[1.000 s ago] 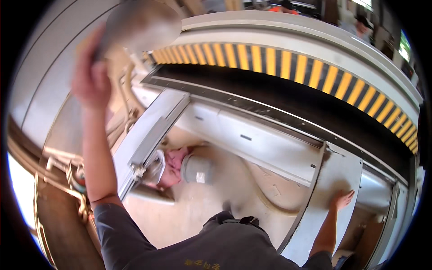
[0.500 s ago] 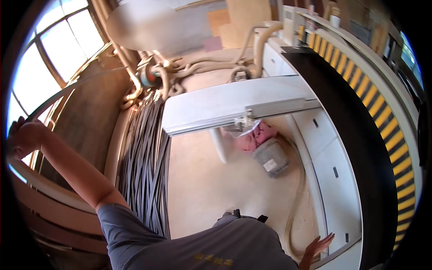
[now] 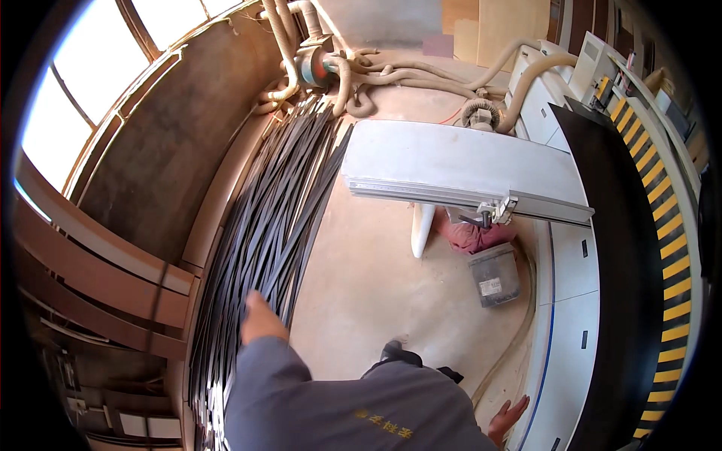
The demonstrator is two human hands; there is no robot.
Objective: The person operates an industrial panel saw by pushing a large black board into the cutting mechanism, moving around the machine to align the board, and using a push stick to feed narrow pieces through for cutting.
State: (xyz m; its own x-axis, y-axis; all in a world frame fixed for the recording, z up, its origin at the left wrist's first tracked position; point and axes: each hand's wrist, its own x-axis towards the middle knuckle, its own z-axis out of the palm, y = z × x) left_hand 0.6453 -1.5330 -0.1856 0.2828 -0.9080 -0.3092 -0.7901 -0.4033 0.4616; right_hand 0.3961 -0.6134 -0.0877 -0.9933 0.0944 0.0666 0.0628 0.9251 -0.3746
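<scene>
My left hand is mostly hidden along my foreshortened forearm (image 3: 263, 323), over a long pile of dark, narrow strips (image 3: 274, 203); its fingers and anything in them cannot be made out. My right hand (image 3: 510, 417) is low at the right, fingers spread and empty, beside the white machine's side panel (image 3: 568, 331). In front of me a white table arm (image 3: 444, 146) with a metal rail and clamp (image 3: 496, 213) juts from the machine. Beneath it lie pink cloth-like bundles (image 3: 470, 237) and a grey plastic bucket (image 3: 494, 279).
The machine has a black bed (image 3: 628, 316) and a striped guard (image 3: 673, 308). Hoses (image 3: 406, 79) and a blower (image 3: 314, 64) lie at the back near leaning boards (image 3: 511, 30). Brown planks (image 3: 98, 270) and a window (image 3: 83, 90) are at the left; pale floor (image 3: 361, 278) lies between.
My view has turned left, away from the machine toward the strips and window. My left arm, raised earlier with its hand gripping something long, is now lowered. My right hand has left the white table.
</scene>
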